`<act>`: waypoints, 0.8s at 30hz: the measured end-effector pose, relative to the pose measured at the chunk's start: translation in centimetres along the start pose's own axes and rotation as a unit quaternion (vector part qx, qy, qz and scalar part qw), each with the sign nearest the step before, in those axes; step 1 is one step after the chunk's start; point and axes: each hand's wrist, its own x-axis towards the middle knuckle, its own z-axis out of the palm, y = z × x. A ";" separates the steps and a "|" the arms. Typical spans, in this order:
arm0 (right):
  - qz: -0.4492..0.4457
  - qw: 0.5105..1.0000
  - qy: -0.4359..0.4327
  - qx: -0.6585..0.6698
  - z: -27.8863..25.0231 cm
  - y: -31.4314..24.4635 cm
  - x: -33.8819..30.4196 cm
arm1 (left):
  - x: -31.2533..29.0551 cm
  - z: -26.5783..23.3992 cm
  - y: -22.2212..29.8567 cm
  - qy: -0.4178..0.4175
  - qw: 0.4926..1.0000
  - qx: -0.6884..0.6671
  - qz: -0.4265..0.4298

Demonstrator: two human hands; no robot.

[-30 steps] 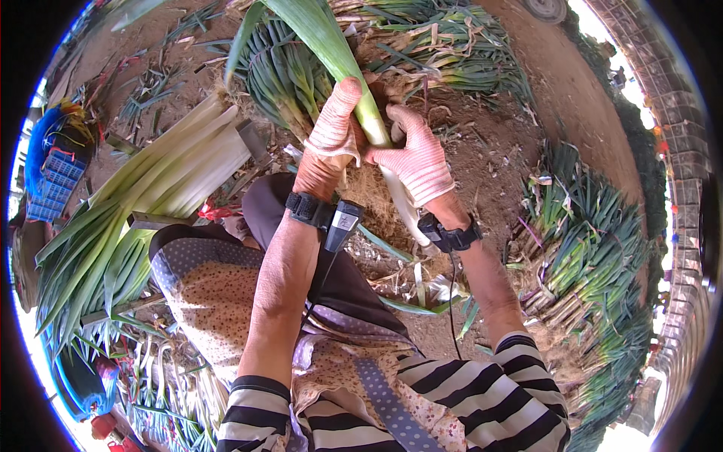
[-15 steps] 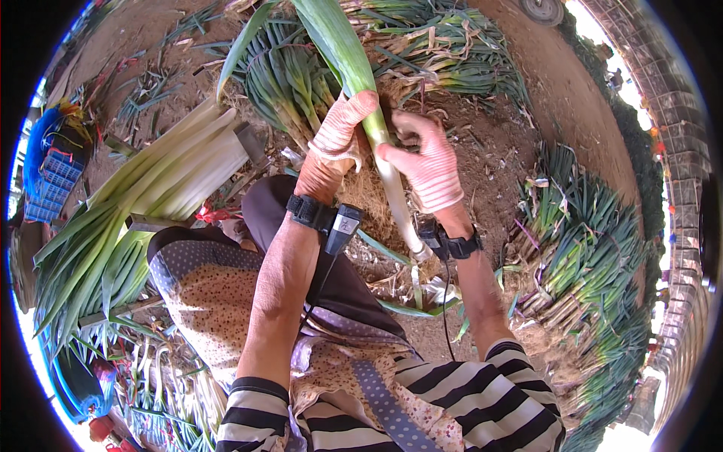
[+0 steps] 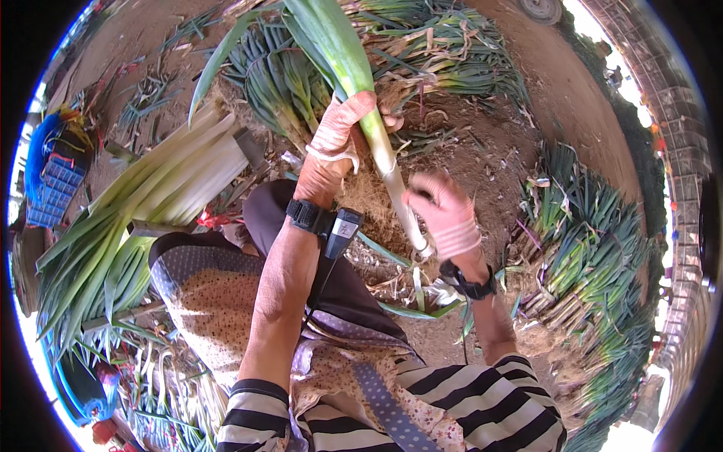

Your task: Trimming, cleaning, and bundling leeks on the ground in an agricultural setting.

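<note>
One leek slants before us, our left hand clenched around its shaft. Our right hand curls beside the bare white base; whether it pinches anything, we cannot tell. Pale-shafted leeks lie stacked; bundles beyond appear uncleaned.

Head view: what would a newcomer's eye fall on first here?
Probably the long green-and-white leek, slanting through the upper middle in the person's left hand. Next might come the broad fan of pale-stemmed leeks at the left, and the dense green bundles lying along the right side.
</note>
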 end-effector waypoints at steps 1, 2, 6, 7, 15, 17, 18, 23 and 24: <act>-0.001 1.000 0.005 0.000 0.3 0.2 1.0 | -0.1 0.2 0.0 0.000 1.000 0.021 0.005; 0.011 0.996 0.070 0.055 1.0 0.5 2.0 | -0.2 0.4 -0.2 0.007 1.000 0.018 -0.009; 0.019 0.969 0.100 0.225 3.8 2.6 5.2 | 0.1 -0.1 -1.0 0.021 0.999 -0.019 -0.047; 0.022 0.969 0.098 0.226 3.8 2.7 5.2 | 0.0 -0.2 -1.0 0.024 0.998 -0.019 -0.047; 0.100 0.926 -0.134 0.339 -0.1 -1.8 -0.7 | 0.8 -1.5 0.2 0.053 0.996 0.010 0.074; 0.015 0.932 -0.169 0.321 -0.5 -1.7 -3.8 | 0.9 -1.4 0.3 0.091 0.991 0.026 0.091; 0.023 0.918 -0.204 0.340 -0.6 -1.8 -5.2 | 0.8 -1.6 0.5 0.109 0.987 0.035 0.115; 0.060 0.947 -0.305 0.075 -0.9 0.1 -11.7 | 0.3 -2.3 2.1 0.128 0.979 0.034 0.156; 0.103 0.926 -0.362 -0.041 -0.8 1.2 -12.9 | 0.3 -2.7 2.1 0.088 0.985 0.012 0.148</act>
